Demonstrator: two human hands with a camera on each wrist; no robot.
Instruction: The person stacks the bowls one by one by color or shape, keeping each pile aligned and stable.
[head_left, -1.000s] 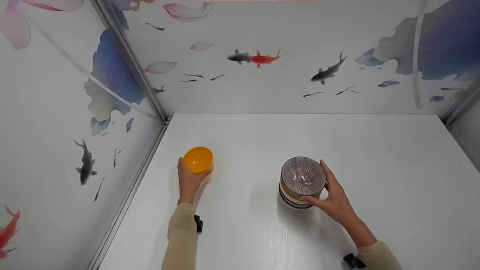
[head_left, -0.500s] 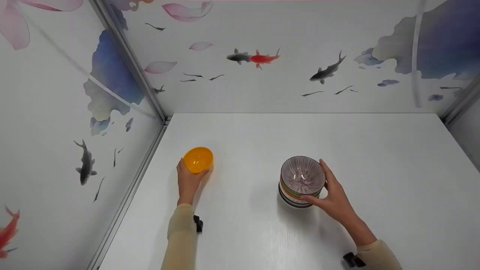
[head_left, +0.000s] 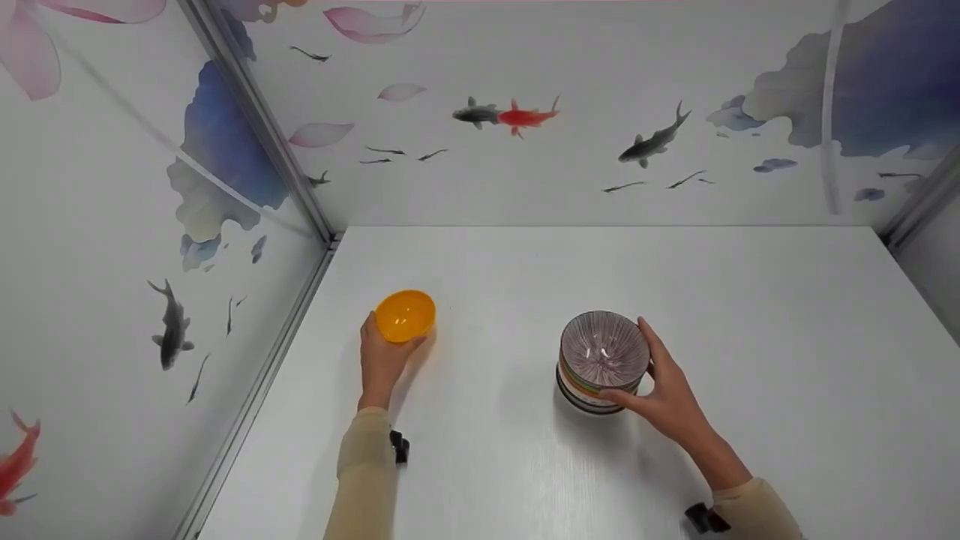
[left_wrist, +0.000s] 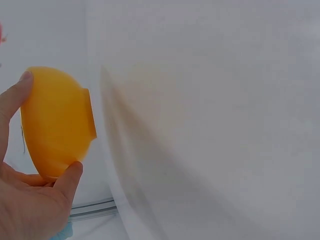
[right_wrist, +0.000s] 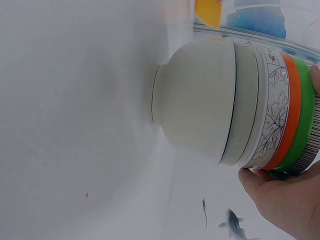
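In the head view my left hand [head_left: 384,364] pinches a small orange-yellow bowl [head_left: 406,316] between thumb and fingers at its near left side. The left wrist view shows the bowl [left_wrist: 57,122] with its foot slightly off the white surface. A stack of several nested bowls [head_left: 604,352] stands at centre right, a purple-grey striped one on top. Lower rims in the stack [right_wrist: 200,100] are green, orange, leaf-patterned white and plain white with dark lines. My right hand [head_left: 666,397] grips the upper stack from the right, thumb at the front; some fingers are hidden behind it.
A white tabletop [head_left: 487,450] bears both the stack and the hands' shadows. Behind it rises a white wall panel [head_left: 570,199] printed with fish and petals. On the left, a similar panel [head_left: 247,360] meets the table along a metal rail [head_left: 289,322].
My left hand has moved a little to the right and away with the yellow bowl during the last half second. The right hand and the stack have stayed practically still.
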